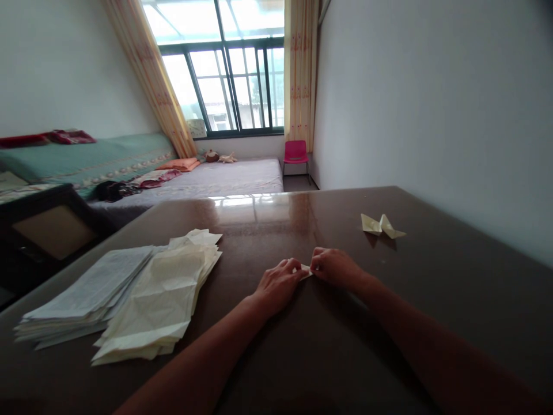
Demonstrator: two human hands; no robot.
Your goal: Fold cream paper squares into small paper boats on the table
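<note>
Near the middle of the brown table [276, 357], a small piece of folded pale paper [306, 271] lies between my hands, mostly covered by fingers. My left hand [280, 283] grips its left end, fingers curled over it. At the other end, my right hand [334, 266] is closed with its fingertips pinching the paper. A folded cream paper shape [382, 225] with two raised points stands apart, beyond my right hand. To the left lie a stack of creased cream paper sheets [166, 288] and, partly under it, a pile of whiter sheets [93, 282].
A dark cabinet [47, 239] stands against the table's left side. Past the far edge are a bed [254, 173] with cloth and toys on it, a pink chair [296, 152] and a curtained window. A white wall [436, 104] runs along the right.
</note>
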